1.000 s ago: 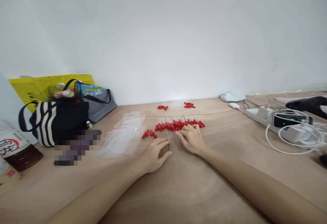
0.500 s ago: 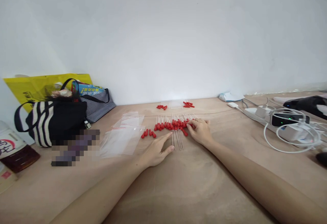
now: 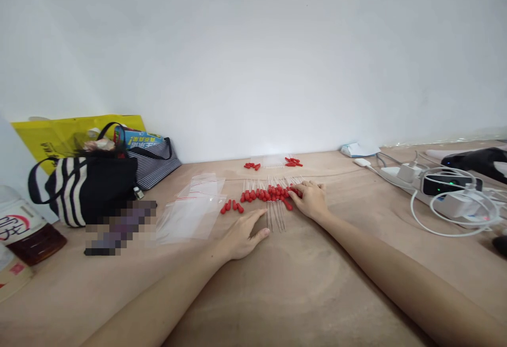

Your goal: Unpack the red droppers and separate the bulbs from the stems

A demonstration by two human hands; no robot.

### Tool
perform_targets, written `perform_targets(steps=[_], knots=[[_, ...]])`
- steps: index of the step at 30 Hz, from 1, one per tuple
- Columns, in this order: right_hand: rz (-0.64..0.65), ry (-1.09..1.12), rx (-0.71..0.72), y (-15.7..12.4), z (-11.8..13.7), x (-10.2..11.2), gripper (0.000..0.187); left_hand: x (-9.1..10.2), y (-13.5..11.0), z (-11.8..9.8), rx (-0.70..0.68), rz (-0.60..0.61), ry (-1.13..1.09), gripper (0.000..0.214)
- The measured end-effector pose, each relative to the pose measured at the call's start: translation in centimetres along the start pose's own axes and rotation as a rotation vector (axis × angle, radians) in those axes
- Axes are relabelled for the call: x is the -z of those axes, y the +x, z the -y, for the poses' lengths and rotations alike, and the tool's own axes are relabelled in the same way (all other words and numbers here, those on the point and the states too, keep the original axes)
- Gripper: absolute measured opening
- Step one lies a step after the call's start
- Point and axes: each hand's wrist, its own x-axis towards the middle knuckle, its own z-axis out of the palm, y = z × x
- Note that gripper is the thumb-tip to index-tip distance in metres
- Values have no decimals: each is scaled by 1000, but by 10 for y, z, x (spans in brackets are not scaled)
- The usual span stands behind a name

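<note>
A row of droppers with red rubber bulbs [image 3: 261, 194] and thin clear tubes lies across the middle of the table, tubes pointing to the wall. My right hand [image 3: 312, 199] is at the row's right end, its fingers curled over a red bulb there; the fingertips are partly hidden. Just in front of the row, several bare clear tubes [image 3: 276, 216] lie side by side, pointing toward me. Beside their left edge my left hand [image 3: 245, 234] rests on the table, thumb and fingers apart, holding nothing. Several loose red bulbs [image 3: 232, 207] lie left of the row.
Clear zip bags [image 3: 192, 212] are spread at the left. Further back lie more red bulbs [image 3: 252, 166] and red-bulbed pieces [image 3: 293, 162]. A black striped bag [image 3: 95, 191] and a bottle [image 3: 35, 236] stand far left. At right are a power strip with chargers and white cables [image 3: 451, 202].
The right hand's fingers have lowered and curled further over the bulbs at the row's right end. My left hand stays in place. The view has shifted slightly.
</note>
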Motion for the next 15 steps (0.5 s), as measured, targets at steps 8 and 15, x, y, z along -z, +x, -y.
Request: perform_targets(steps=[8,15], knots=[[-105,150,-50,-1,1,2,23,-2,-1,2,-45,-86,5,41],[-98,598,-134,-13,3,17,27,-5,7,14,-165,-413,101,36]])
